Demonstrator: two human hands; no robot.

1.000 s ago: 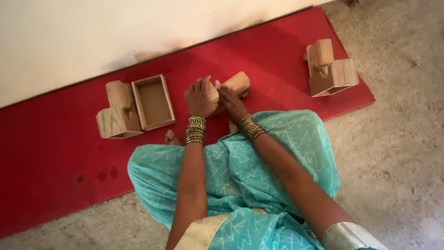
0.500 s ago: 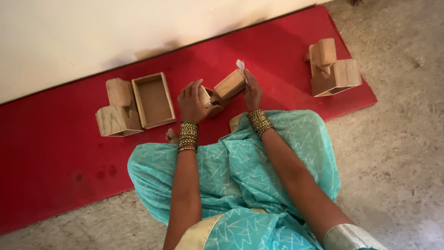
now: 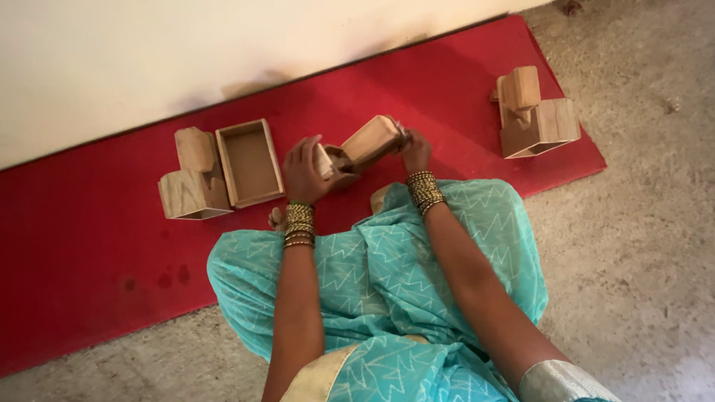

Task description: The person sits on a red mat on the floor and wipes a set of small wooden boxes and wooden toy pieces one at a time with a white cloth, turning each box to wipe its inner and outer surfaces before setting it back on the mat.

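A: Wooden box (image 3: pixel 370 141), who's got it?
B: Both hands. Left hand (image 3: pixel 304 173) fingers curled shut round its lower end, right hand (image 3: pixel 415 151) pinching the upper end; it's tilted, just above the red mat (image 3: pixel 89 253).
A: Vs 0.5 s ago?
B: Raised more; left hand slid lower. Open tray (image 3: pixel 249 162) unmoved.

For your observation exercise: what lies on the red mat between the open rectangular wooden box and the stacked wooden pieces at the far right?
In the head view: both hands, left hand and right hand, holding a wooden box piece.
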